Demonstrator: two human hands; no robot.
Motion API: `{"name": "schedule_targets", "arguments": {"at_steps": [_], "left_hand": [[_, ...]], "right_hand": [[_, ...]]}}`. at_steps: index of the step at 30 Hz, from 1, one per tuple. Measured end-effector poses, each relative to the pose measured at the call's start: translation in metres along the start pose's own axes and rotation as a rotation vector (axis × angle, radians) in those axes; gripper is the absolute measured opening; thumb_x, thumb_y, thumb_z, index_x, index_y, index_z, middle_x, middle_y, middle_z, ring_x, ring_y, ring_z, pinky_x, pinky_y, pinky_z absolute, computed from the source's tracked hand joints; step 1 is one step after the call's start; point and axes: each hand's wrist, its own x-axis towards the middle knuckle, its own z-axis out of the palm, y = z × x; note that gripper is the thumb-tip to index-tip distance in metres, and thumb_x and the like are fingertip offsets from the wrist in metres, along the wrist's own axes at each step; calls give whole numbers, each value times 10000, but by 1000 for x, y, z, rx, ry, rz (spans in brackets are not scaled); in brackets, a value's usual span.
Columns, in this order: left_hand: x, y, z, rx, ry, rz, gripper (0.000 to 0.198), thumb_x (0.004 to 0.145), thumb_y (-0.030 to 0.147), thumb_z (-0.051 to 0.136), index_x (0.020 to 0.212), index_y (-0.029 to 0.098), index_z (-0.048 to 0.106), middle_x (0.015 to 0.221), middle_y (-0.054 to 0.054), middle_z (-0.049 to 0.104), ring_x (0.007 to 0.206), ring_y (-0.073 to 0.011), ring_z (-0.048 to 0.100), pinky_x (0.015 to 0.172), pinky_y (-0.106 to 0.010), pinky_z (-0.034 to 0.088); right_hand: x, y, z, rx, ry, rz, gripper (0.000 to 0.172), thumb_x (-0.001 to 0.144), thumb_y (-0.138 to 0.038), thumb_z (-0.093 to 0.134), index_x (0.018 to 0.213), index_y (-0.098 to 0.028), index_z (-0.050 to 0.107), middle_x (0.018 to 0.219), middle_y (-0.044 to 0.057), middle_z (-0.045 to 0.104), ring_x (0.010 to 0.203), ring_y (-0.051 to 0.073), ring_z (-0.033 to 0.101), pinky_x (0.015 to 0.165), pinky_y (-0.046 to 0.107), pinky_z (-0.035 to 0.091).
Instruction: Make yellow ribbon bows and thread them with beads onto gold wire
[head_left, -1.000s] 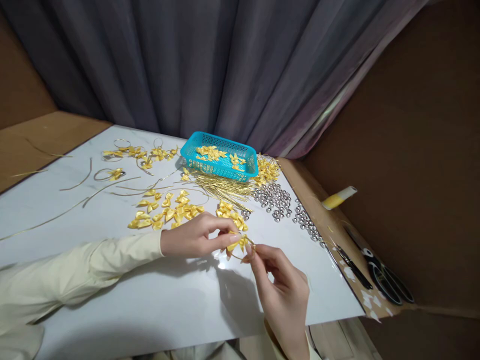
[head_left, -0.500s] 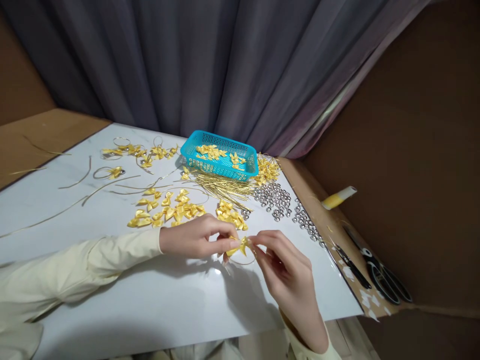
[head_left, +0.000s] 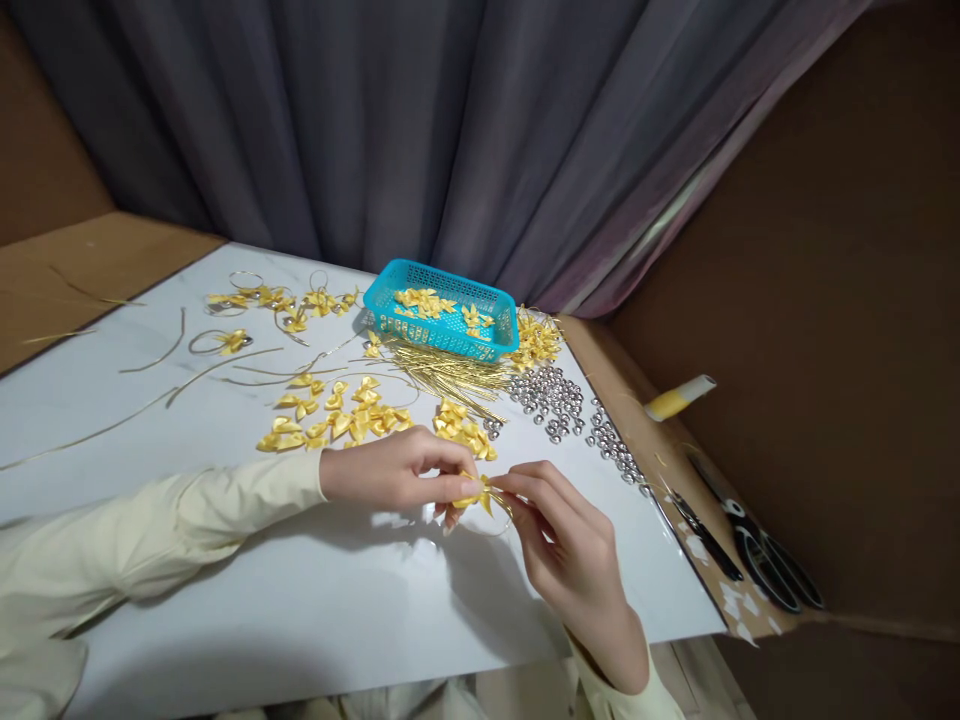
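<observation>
Between my two hands is a yellow ribbon bow (head_left: 485, 497) with a thin gold cord (head_left: 501, 502) looped at it. My left hand (head_left: 409, 472) pinches the bow between thumb and fingers from the left. On the other side my right hand (head_left: 564, 530) has its thumb and fingertips closed on the gold cord beside the bow. The cord's loop hangs below, over the white board. Just beyond my hands lie a heap of yellow bows (head_left: 461, 428) and more loose bows (head_left: 352, 415).
A turquoise basket (head_left: 450, 343) holding yellow bows stands at the back. Gold cords (head_left: 442, 372) and small silver beads (head_left: 551, 395) lie before it. Finished-looking bow loops (head_left: 232, 342) are at left. Black scissors (head_left: 769, 560), a slim black-handled tool (head_left: 709, 540) and a yellow-white tube (head_left: 680, 397) lie right.
My right fingers have shifted slightly left, closer to the bow, and more of the gold cord shows at their tips. My left hand stays nearly where it was.
</observation>
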Motion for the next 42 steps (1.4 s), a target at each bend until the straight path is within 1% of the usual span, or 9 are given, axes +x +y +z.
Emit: {"name": "schedule_targets", "arguments": {"at_steps": [7,11,14,19,23,29,35,39,42], "left_hand": [[0,0,1,125,-12,49,254,918,272,451,747,131,576,653,-30,656,595,-101,567,578,-174,407],[0,0,2,235,20,109,245,912,234,445,734,129,578,642,-26,652,550,-88,532,524,-160,364],[0,-1,4,285,48,144,232,910,223,449,740,133,578,638,-23,645,538,-86,527,508,-156,352],[-1,-2,6,365,73,202,235,917,224,437,751,128,574,662,-34,629,544,-90,517,542,-173,361],[-1,-3,8,464,81,254,248,928,226,402,755,142,558,675,-40,595,599,-117,517,592,-200,379],[-1,-4,11,573,84,351,265,943,197,356,752,144,532,666,-46,559,631,-143,493,634,-235,387],[-2,-6,13,678,88,375,273,942,177,329,752,149,523,657,-50,552,636,-159,483,645,-263,379],[-2,-6,13,668,101,396,262,937,165,328,764,150,524,665,-54,558,638,-164,488,637,-265,377],[-2,-7,14,616,133,392,253,937,167,343,769,150,531,658,-52,559,628,-161,486,641,-261,381]], "right_hand": [[4,-2,0,96,-25,89,138,880,-88,473,814,-170,563,728,38,565,613,116,519,491,208,376],[4,-3,-1,125,-67,248,165,873,-154,512,712,-159,547,623,-2,519,496,83,405,450,204,309],[2,-4,-2,170,-94,378,195,860,-212,527,677,-148,550,562,-19,482,467,74,355,430,204,272],[4,-7,-4,328,-153,588,235,820,-292,545,649,-131,556,526,-32,441,443,61,296,400,200,215],[7,-7,-5,397,-193,695,256,786,-329,568,633,-124,568,499,-48,378,442,58,270,396,198,187],[5,-2,-4,462,-235,739,276,761,-353,594,624,-113,602,489,-45,380,436,51,240,389,202,156],[6,-3,-4,490,-288,776,280,746,-351,598,648,-92,639,486,-41,376,442,48,221,392,205,138],[7,-6,-4,532,-309,798,263,721,-342,643,639,-92,646,484,-47,361,456,49,221,402,204,141],[4,-7,-2,580,-277,809,278,716,-361,678,644,-94,647,497,-48,358,477,54,236,416,202,160]]}}
